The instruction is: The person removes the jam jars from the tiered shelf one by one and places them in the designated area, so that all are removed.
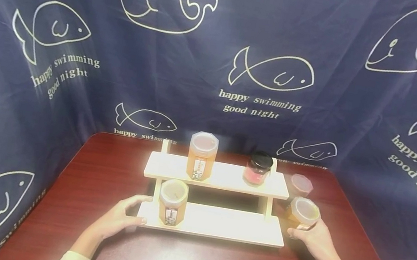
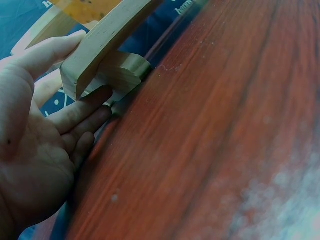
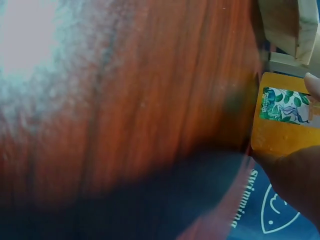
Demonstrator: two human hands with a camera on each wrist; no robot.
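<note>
My left hand grips the left end of a two-tier wooden shelf; in the left wrist view the thumb lies over the lower board and fingers reach beneath it. Just right of the shelf, my right hand holds an amber jar with a pale lid. The right wrist view shows a green-and-white label on this jar. On the lower board's left part stands a similar amber jar. The upper board carries another amber jar and a black-lidded pink jar.
Behind the held jar, another pale-lidded jar stands on the table, partly hidden. The reddish-brown wooden table reflects a bright light near its front. A dark blue curtain with white fish and whale drawings surrounds the back and sides.
</note>
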